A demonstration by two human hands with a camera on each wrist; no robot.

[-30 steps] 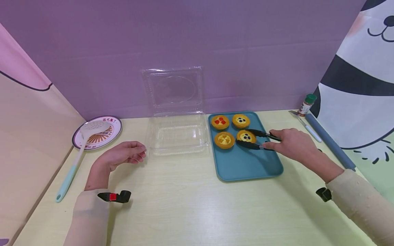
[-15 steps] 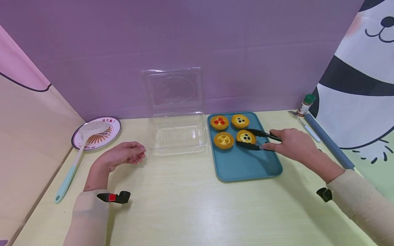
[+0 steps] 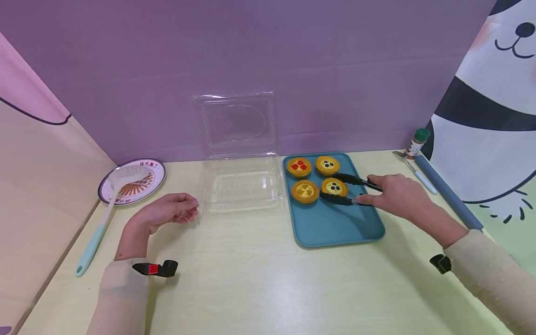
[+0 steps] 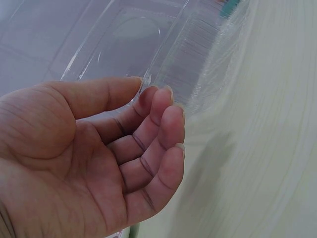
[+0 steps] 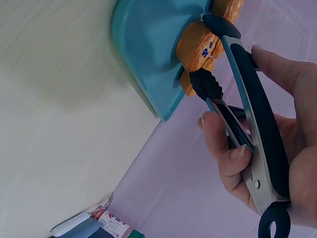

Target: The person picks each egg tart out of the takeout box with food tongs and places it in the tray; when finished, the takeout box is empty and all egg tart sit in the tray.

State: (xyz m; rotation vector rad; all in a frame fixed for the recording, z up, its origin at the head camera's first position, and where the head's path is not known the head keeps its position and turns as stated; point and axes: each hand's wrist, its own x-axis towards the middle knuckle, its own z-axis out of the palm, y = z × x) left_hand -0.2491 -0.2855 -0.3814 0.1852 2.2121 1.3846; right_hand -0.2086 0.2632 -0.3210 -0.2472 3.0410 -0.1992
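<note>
In the head view my right hand (image 3: 399,195) grips black-and-steel tongs (image 5: 260,126), thumb on one arm and fingers around the other. The tongs' black tips stand on either side of a tart with dark berries (image 3: 334,187) on the blue tray (image 3: 335,230). Three more tarts share the tray: one with red pieces (image 3: 299,167), one with yellow wedges (image 3: 304,191) and one with dark berries (image 3: 327,164). At the left edge of an open clear plastic container (image 3: 240,181), my left hand (image 3: 169,209) pinches its corner between thumb and index finger, other fingers curled loosely.
A patterned plate (image 3: 157,179) stands back left, with a white slotted turner (image 3: 110,209) lying across it. Along the right side are a green-capped jar (image 3: 416,143), a fork (image 3: 423,179) with a pale handle, and a grey-blue bar (image 3: 450,193). A purple backdrop closes off the rear.
The tongs' tips and the tart between them have shifted very slightly left on the tray. My left hand and the container stay where they were.
</note>
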